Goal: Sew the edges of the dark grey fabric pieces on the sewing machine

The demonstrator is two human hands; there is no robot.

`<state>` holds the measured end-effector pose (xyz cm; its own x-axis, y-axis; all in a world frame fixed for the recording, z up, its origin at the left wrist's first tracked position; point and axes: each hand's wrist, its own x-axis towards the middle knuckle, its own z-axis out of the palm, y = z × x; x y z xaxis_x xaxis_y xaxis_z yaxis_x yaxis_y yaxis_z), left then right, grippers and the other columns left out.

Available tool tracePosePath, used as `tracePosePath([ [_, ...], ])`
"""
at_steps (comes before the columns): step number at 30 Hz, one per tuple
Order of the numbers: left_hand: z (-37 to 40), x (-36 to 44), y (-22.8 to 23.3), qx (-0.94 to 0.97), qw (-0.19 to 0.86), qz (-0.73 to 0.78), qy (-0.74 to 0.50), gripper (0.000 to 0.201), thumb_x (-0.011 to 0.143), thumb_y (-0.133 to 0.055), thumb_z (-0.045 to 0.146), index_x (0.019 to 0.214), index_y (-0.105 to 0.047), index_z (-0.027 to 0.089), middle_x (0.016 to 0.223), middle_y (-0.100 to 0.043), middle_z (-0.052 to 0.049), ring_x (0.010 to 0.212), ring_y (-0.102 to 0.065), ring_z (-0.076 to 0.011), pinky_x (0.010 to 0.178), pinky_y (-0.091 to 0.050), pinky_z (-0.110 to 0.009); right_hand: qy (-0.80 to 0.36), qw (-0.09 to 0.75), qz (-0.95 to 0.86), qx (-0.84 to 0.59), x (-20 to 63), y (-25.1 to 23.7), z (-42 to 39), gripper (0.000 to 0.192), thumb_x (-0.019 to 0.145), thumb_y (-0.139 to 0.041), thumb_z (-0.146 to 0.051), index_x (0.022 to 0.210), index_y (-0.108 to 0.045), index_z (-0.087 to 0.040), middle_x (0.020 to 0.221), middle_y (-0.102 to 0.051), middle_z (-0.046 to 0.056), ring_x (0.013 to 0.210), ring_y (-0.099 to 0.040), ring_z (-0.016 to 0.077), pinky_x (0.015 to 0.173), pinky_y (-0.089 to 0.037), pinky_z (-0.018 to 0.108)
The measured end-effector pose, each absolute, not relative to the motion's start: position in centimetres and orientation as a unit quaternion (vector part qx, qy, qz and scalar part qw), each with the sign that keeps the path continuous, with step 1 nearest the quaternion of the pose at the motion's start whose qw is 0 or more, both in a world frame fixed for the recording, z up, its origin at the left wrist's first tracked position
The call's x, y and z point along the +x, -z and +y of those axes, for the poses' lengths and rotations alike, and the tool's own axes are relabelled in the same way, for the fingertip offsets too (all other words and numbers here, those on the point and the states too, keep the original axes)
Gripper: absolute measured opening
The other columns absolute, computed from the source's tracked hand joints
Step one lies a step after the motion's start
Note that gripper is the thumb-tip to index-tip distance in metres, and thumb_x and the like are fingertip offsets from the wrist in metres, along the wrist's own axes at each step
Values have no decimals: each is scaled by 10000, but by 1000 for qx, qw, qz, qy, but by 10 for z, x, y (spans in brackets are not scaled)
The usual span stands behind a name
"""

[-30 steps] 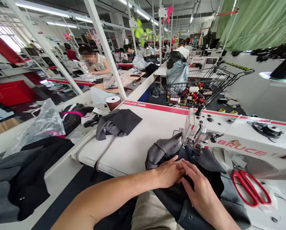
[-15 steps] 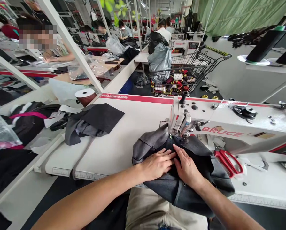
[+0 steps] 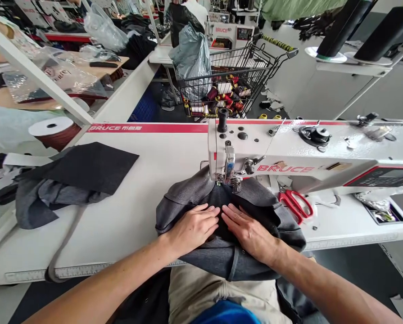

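A dark grey garment (image 3: 208,257) lies bunched under the head of a white sewing machine (image 3: 275,153), its lower edge hanging over the table's front. My left hand (image 3: 196,226) rests flat on the cloth, fingers stretched towards the needle area. Opposite it, my right hand (image 3: 250,228) lies palm down on the same garment, fingers extended and a ring on one of them. A small gap of dark fabric separates the fingertips of both hands. The needle and presser foot are mostly hidden behind the machine head.
Red-handled scissors (image 3: 296,206) lie right of the garment. More grey cloth pieces (image 3: 89,166) rest on the table's left side, near a ribbon spool (image 3: 54,130). Behind the machine stands a wire cart (image 3: 235,76) holding thread spools. Thread cones (image 3: 343,29) stand at upper right.
The view has turned right and down. My right hand has shifted away from the left, so fingers that were nearly touching are now apart, and it lies flatter on the cloth.
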<state>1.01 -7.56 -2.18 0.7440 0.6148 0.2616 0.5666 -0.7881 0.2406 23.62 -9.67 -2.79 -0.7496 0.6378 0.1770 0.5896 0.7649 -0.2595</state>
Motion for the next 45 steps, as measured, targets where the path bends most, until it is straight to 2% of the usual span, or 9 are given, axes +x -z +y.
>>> tracePosePath([
  [4, -75, 13, 19, 921, 50, 328, -205, 208, 948, -485, 190, 872, -677, 175, 1068, -714, -21, 981, -664, -131, 1055, -417, -361, -86, 97, -940, -317, 240, 25, -93, 458, 918, -425, -58, 1374, -466, -66, 1497, -381, 134, 1400, -308, 284, 1121, -384, 453],
  [7, -71, 16, 14, 915, 58, 350, -191, 161, 929, -515, 194, 1001, -658, 178, 986, -712, -16, 903, -657, -139, 1049, -405, -400, -79, 79, -944, -311, 241, 23, -92, 480, 906, -432, -61, 1386, -454, -80, 1482, -407, 132, 1399, -309, 293, 1105, -400, 461],
  [10, -67, 17, 9, 918, 62, 363, -148, 325, 913, -535, 205, 1235, -569, 180, 1176, -654, -59, 1011, -612, -186, 993, -432, -409, -72, 78, -948, -300, 240, 21, -92, 490, 892, -441, -57, 1382, -452, -67, 1472, -417, 147, 1408, -288, 288, 1119, -383, 438],
  [12, -66, 17, 7, 924, 45, 359, -124, 379, 914, -526, 213, 1292, -535, 184, 1372, -537, -76, 1072, -576, -216, 969, -442, -410, -70, 77, -950, -296, 240, 19, -92, 495, 889, -446, -57, 1385, -443, -50, 1467, -419, 156, 1408, -287, 290, 1129, -373, 422],
  [15, -66, 16, 6, 929, 27, 356, -98, 404, 919, -519, 234, 1319, -522, 181, 1413, -506, -68, 1037, -563, -231, 952, -453, -428, -67, 70, -948, -303, 239, 18, -92, 529, 891, -442, -60, 1418, -402, -61, 1492, -387, 143, 1400, -301, 301, 1119, -389, 425],
  [19, -68, 14, 8, 922, 28, 369, -114, 369, 922, -508, 218, 1286, -556, 183, 1362, -559, -46, 1125, -532, -240, 1056, -392, -473, -70, 60, -947, -309, 240, 18, -93, 618, 874, -448, -62, 1476, -310, -85, 1525, -338, 116, 1398, -303, 302, 1100, -412, 432],
  [24, -70, 9, 12, 915, 28, 376, -144, 333, 948, -473, 243, 1256, -588, 190, 1322, -594, -35, 1317, -433, -250, 1149, -300, -488, -67, 63, -944, -316, 240, 21, -94, 635, 847, -457, -43, 1469, -337, -93, 1523, -341, 111, 1416, -264, 294, 1104, -413, 426],
  [39, -49, 7, 10, 908, 35, 391, -145, 324, 934, -499, 272, 1236, -613, 244, 1280, -625, -41, 1200, -538, -257, 1135, -282, -570, -66, 67, -948, -305, 238, 16, -73, 615, 828, -453, -23, 1437, -364, -39, 1516, -343, 145, 1435, -213, 282, 1158, -330, 424],
  [45, -36, 5, 9, 910, 29, 382, -156, 328, 916, -524, 268, 1228, -619, 237, 1234, -650, -61, 1154, -564, -250, 1130, -291, -579, -66, 44, -944, -320, 236, 15, -62, 626, 833, -442, -21, 1451, -348, -62, 1522, -342, 118, 1394, -315, 288, 1112, -394, 409],
])
